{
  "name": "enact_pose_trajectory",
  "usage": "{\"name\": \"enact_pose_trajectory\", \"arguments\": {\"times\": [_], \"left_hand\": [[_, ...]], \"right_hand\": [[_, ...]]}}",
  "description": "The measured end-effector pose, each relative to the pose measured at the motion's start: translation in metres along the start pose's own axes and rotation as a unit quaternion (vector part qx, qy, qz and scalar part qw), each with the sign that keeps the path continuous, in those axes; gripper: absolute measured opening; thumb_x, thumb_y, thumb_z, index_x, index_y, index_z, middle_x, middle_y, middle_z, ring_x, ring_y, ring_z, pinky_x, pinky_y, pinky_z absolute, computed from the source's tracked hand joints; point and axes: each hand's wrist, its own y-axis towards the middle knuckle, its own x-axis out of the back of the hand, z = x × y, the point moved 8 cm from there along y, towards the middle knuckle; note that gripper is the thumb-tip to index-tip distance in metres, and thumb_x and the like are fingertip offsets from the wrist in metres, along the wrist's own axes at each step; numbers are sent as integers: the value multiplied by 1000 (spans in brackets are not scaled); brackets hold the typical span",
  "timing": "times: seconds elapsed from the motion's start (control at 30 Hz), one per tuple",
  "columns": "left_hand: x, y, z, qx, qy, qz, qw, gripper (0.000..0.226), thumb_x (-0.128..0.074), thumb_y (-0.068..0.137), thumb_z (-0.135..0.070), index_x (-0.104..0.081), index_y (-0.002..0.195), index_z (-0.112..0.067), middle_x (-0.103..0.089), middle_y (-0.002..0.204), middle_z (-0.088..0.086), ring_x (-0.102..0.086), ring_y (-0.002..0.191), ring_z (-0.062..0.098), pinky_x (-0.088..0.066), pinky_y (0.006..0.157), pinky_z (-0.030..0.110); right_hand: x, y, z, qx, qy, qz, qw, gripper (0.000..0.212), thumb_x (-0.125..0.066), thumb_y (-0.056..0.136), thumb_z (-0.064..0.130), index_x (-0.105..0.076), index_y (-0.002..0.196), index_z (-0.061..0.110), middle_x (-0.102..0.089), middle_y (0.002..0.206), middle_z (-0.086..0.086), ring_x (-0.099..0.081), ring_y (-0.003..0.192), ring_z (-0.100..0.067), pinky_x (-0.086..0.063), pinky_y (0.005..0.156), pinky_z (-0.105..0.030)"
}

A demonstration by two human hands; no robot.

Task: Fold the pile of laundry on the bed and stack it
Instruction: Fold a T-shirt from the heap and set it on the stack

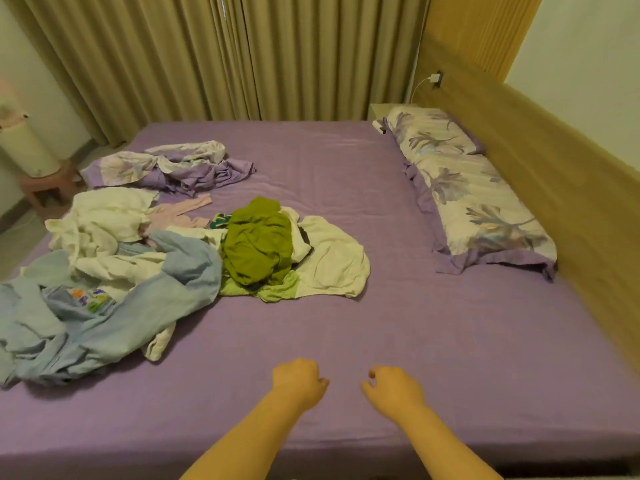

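A home bedroom: a purple-sheeted bed (346,188), floral pillows (485,209), drawn curtains (207,57).

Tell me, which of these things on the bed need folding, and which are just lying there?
To fold: olive-green garment, light blue cloth, white clothes, floral sheet.
Just there: pillows, charger, curtains.

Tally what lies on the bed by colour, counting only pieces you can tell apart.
Olive green garment: 1
Light blue garment: 1
Pale pink garment: 1
Floral purple pillows: 2
Crumpled floral purple cloth: 1
White pieces: overlapping, cannot separate
Total counted: 6
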Motion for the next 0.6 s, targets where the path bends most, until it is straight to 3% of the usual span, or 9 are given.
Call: {"name": "enact_pose_trajectory", "arguments": {"times": [0.07,0.23,0.4,0.6], "left_hand": [[6,11,-17,13,-25,-3,1000,39,-38,100,-46,-52,83,-13,-47,69,5,-62,91,30,-50,78,36],[-9,20,-38,51,-72,18,996,45,-36,100,-46,-59,110,-9,-63,110,14,-60,102,32,-48,82,38],[-12,23,-24,98,-94,41,990,45,-37,100,-46,-59,111,-8,-63,113,14,-60,104,31,-48,83,39],[8,53,2,115,-82,29,989,44,-36,100,-48,-60,108,-11,-64,110,10,-60,101,29,-47,79,35]], "right_hand": [[14,22,-14,20,-8,8,1000,38,-41,96,42,-57,121,17,-59,126,-4,-56,114,-24,-47,89,-32],[8,58,-45,45,-41,83,995,37,-41,96,40,-57,121,17,-58,128,-3,-55,115,-23,-46,90,-30],[-2,79,-44,68,-59,137,986,38,-41,96,40,-56,121,16,-57,128,-5,-55,114,-23,-46,90,-29],[11,115,-12,95,-60,124,986,37,-41,96,38,-57,121,17,-58,126,-4,-56,113,-24,-46,88,-29]]}}
